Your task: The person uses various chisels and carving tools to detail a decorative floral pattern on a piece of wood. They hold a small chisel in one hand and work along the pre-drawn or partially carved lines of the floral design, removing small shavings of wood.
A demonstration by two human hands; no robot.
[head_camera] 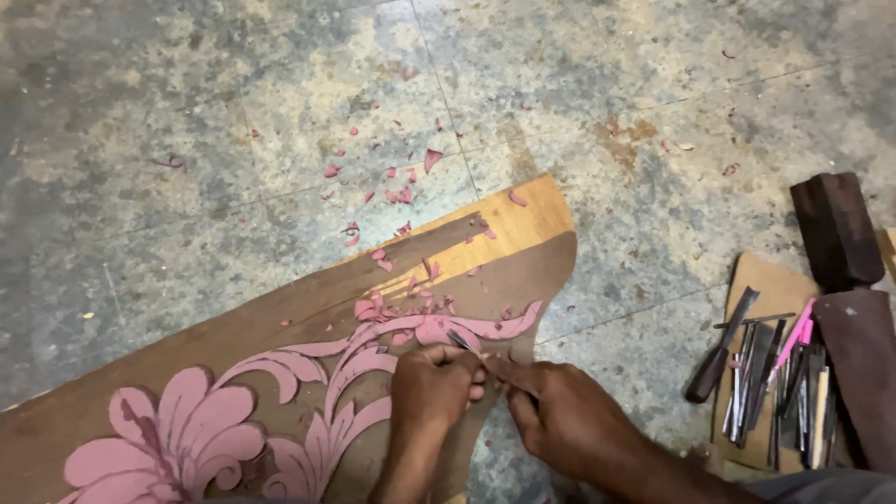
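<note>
A wooden panel with a pink floral pattern lies on the stone floor; at the panel's near edge the left hand is closed around a small chisel, its tip on the pink scroll; the right hand touches the left, fingers at the blade; pink shavings scatter beyond the panel; loose carving tools lie well to the panel's right.

mottled grey tiled floor, pink shavings scattered far of centre, rusty stain off to the far right, bunch of metal chisels lying on a bit of cardboard near right, dark wooden block just beyond them
</note>
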